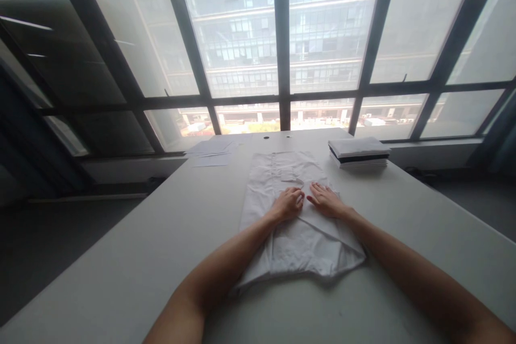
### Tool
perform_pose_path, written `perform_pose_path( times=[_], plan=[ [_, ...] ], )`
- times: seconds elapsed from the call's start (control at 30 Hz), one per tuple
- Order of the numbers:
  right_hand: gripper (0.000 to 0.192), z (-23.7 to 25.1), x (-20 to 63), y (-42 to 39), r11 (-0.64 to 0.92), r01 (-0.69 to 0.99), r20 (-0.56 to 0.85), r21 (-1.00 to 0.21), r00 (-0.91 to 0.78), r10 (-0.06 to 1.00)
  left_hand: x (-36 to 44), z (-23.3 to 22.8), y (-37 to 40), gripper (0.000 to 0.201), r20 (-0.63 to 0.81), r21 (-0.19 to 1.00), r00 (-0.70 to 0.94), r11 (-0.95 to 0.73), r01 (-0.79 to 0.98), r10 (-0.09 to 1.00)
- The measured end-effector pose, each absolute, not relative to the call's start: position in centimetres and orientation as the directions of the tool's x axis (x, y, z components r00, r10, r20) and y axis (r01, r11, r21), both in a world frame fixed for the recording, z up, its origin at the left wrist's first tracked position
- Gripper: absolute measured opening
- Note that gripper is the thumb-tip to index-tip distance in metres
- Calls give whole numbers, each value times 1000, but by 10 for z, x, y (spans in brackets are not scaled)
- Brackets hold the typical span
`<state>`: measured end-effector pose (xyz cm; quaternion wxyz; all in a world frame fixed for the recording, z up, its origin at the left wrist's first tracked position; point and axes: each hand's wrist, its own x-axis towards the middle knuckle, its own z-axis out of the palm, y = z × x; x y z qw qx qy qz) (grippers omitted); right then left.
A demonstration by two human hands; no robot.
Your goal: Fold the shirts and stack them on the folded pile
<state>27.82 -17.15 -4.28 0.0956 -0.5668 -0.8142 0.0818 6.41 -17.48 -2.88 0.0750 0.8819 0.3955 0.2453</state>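
Observation:
A white shirt [290, 244] lies spread on the table in front of me, with a row of small buttons near its far end and creases across the middle. On its middle rests my left hand [289, 203], fingers curled closed on the cloth. Close beside it, my right hand [325, 201] lies flat on the shirt with its fingers stretched out toward the left. The right forearm passes over the shirt's right edge, and the left forearm over its left edge.
A stack of folded cloth [358, 151], white with a dark layer, sits at the back right of the white table [161, 242]. Thin white sheets [212, 153] lie at the back left. Large windows [242, 27] stand beyond the far edge.

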Motion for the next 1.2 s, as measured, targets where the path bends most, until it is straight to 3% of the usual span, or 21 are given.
perform_pose_path(
  times=[0.17,0.27,0.37,0.57,0.7,0.8,1.03,1.2],
  plan=[
    [78,-41,275,-173,336,914,80,-226,-327,942,57,-14,-163,23,402,365,485,-621,693,777],
    [73,-43,274,-174,331,918,110,-220,-313,943,37,9,-148,27,291,347,279,-372,861,915],
    [68,-45,273,-173,326,920,135,-218,-303,944,9,25,-135,32,130,321,168,-202,925,977],
    [62,-43,271,-174,324,920,164,-220,-292,942,-22,31,-128,46,-124,300,243,-197,933,962],
    [61,-41,271,-176,320,923,157,-214,-291,944,-19,34,-128,53,-163,306,296,-237,922,941],
    [60,-42,272,-175,327,920,163,-218,-296,941,-16,35,-128,47,-180,326,313,-244,913,933],
    [57,-42,272,-175,333,921,193,-204,-296,936,-34,57,-131,49,-187,448,367,-254,857,911],
    [57,-38,269,-177,330,919,175,-218,-295,939,-86,90,-134,33,-217,499,384,-236,834,897]
  ],
)
